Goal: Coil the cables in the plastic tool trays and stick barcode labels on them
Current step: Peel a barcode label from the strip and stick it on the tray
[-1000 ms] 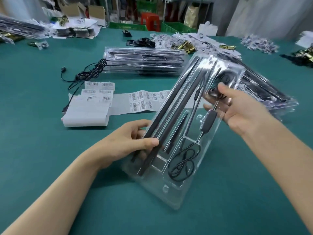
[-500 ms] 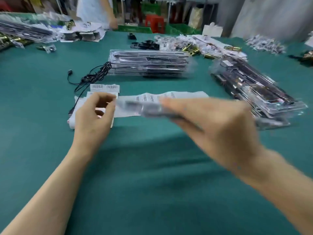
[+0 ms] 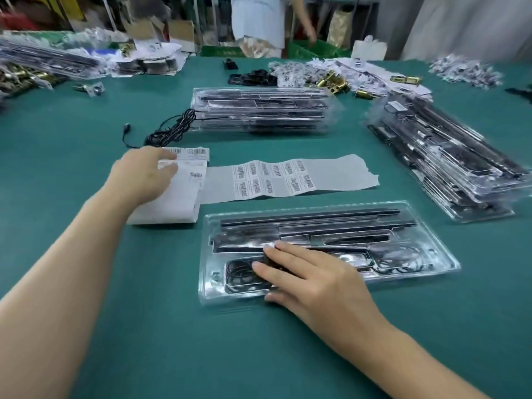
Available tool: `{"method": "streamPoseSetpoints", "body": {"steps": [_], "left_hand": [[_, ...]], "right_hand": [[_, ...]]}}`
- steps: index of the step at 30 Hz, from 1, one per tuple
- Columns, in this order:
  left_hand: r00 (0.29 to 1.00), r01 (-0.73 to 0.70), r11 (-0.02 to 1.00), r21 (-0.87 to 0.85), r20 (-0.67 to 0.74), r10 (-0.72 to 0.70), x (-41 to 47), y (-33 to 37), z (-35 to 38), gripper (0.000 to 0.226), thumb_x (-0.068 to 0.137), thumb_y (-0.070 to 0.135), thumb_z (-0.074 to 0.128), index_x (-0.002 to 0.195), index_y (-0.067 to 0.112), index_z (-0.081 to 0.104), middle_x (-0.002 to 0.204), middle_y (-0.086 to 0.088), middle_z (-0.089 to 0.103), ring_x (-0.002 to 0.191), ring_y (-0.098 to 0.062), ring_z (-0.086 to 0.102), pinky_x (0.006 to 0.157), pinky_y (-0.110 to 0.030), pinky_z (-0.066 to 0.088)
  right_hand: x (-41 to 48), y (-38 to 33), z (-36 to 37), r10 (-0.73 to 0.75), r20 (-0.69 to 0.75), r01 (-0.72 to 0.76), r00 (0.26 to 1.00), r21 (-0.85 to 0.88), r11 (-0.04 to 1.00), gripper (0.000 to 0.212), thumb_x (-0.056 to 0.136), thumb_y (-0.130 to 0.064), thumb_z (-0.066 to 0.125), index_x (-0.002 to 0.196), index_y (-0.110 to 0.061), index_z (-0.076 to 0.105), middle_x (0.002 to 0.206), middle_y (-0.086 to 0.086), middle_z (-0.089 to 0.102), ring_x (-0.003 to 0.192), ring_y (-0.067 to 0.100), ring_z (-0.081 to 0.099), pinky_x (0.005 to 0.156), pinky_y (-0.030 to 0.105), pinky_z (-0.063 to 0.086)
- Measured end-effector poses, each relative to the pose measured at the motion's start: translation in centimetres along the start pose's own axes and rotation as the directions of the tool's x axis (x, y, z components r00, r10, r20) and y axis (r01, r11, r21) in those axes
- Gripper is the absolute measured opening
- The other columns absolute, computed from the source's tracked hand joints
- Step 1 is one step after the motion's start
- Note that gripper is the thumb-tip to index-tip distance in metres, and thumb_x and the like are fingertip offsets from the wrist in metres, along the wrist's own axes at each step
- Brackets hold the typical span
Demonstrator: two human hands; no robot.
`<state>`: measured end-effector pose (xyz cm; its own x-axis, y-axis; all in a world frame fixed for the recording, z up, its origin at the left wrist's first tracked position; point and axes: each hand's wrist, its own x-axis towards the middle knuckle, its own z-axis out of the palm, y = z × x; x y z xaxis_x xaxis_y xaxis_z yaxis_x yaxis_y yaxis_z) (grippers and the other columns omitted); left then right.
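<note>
Two jobs: pin the tool tray (image 3: pixel 440 251) with your right hand (image 3: pixel 313 280), fingers straight and slightly spread; peel one barcode label (image 3: pixel 197 152) beyond the tray with your left hand (image 3: pixel 141 174), finger pose too blurred to tell.

Head-worn camera looks forward and down, close over the table (image 3: pixel 259 355).

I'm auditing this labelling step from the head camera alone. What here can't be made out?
All in the head view:
1. Left hand: fingertips motion-blurred over the label sheets; whether they pinch a label is unclear.
2. Barcode print on the label strip: too small to read.
3. Cable in the tray: partly covered by the right hand.
4. Right-side tray stack: blurred, contents indistinct.
</note>
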<state>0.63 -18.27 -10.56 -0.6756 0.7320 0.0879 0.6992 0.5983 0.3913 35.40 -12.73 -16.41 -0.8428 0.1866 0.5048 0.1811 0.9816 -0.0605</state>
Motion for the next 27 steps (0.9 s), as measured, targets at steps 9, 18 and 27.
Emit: {"method": "streamPoseSetpoints", "body": {"steps": [9, 18, 27], "left_hand": [[0.97, -0.156, 0.971, 0.181, 0.213, 0.116, -3.5, -2.7, -1.4, 0.069, 0.074, 0.084, 0.05, 0.133, 0.049, 0.059, 0.158, 0.011, 0.038, 0.149, -0.019, 0.021, 0.119, -0.051, 0.014], [0.945, -0.31, 0.95, 0.046, 0.124, 0.302, -5.7, -3.9, -1.2, 0.076, 0.06, 0.091, 0.067, 0.117, 0.042, 0.061, 0.135, 0.019, 0.056, 0.137, -0.011, 0.042, 0.116, -0.039, 0.015], [0.88, -0.464, 0.886, -0.018, -0.122, 0.458, -6.8, -5.3, 0.4, 0.04, 0.084, 0.064, 0.062, 0.104, 0.031, 0.072, 0.108, 0.017, 0.067, 0.11, -0.014, 0.059, 0.106, -0.047, 0.038]], "right_hand": [[-0.3, -0.2, -0.4, 0.104, 0.073, -0.113, 0.992, 0.127, 0.985, 0.044, 0.097, -0.05, 0.066, 0.132, -0.025, 0.07, 0.143, -0.005, 0.062, 0.137, 0.013, 0.054, 0.107, 0.036, 0.05], [-0.4, 0.0, -0.3, 0.126, 0.091, -0.14, 0.988, 0.172, 0.975, 0.043, 0.1, -0.049, 0.061, 0.134, -0.024, 0.069, 0.143, -0.008, 0.061, 0.136, 0.013, 0.052, 0.11, 0.036, 0.043], [3.8, 0.3, -1.0, 0.206, 0.034, -0.207, 0.978, 0.277, 0.938, 0.035, 0.099, -0.049, 0.058, 0.114, -0.023, 0.075, 0.114, -0.012, 0.066, 0.116, 0.01, 0.056, 0.104, 0.035, 0.041]]}}
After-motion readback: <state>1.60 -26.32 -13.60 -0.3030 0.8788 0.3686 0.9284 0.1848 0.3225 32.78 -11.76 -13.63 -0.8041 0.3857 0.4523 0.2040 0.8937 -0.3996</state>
